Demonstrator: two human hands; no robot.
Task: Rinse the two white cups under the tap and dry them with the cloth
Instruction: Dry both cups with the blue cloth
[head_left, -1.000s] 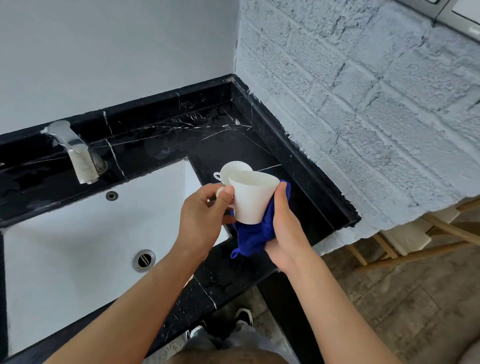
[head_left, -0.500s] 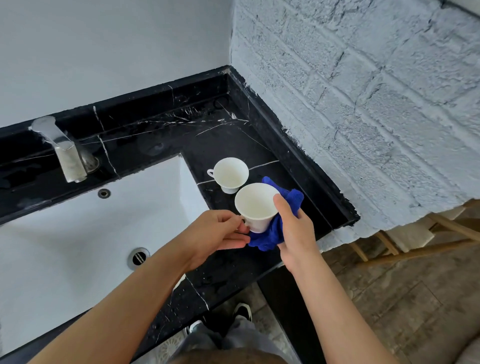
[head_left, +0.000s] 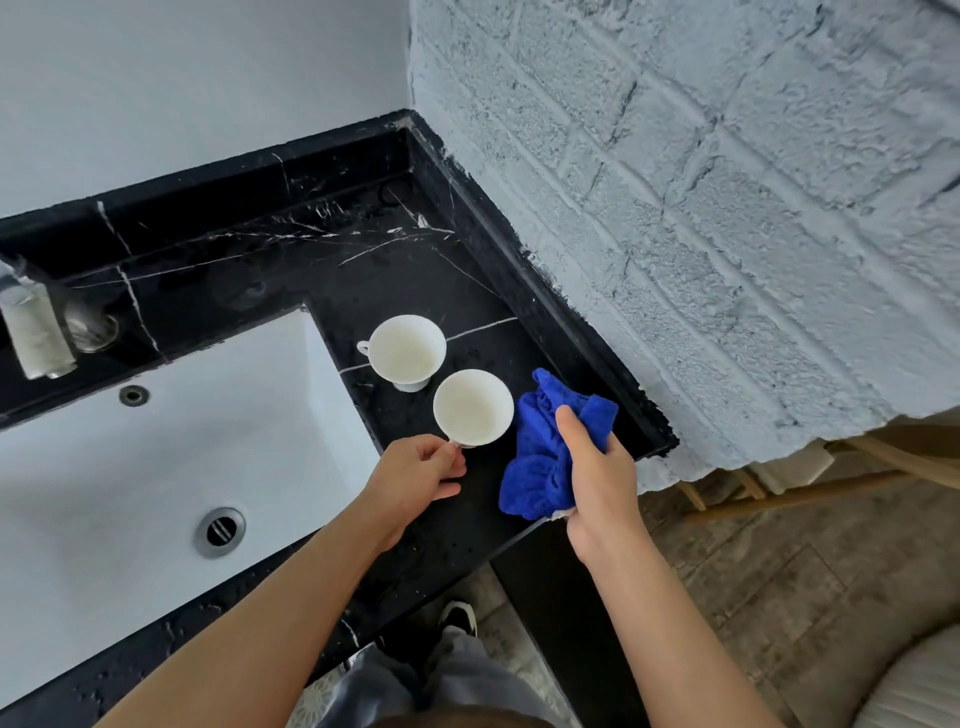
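Observation:
Two white cups stand upright on the black marble counter (head_left: 363, 270), right of the sink. The far cup (head_left: 404, 349) stands free, its handle pointing left. The near cup (head_left: 471, 406) sits just in front of it, and my left hand (head_left: 415, 475) pinches its handle at the lower left rim. My right hand (head_left: 597, 467) grips a bunched blue cloth (head_left: 540, 452), which rests on the counter right of the near cup, close beside it.
A white sink basin (head_left: 156, 467) with a drain (head_left: 221, 531) fills the left. A metal tap (head_left: 31, 327) stands at the far left edge. A rough white brick wall (head_left: 701, 234) borders the counter on the right. Wooden furniture legs (head_left: 779, 493) show below.
The near cup came down from in front of me onto the counter beside the other cup. The cloth came off the cup and now lies to its right in my right hand.

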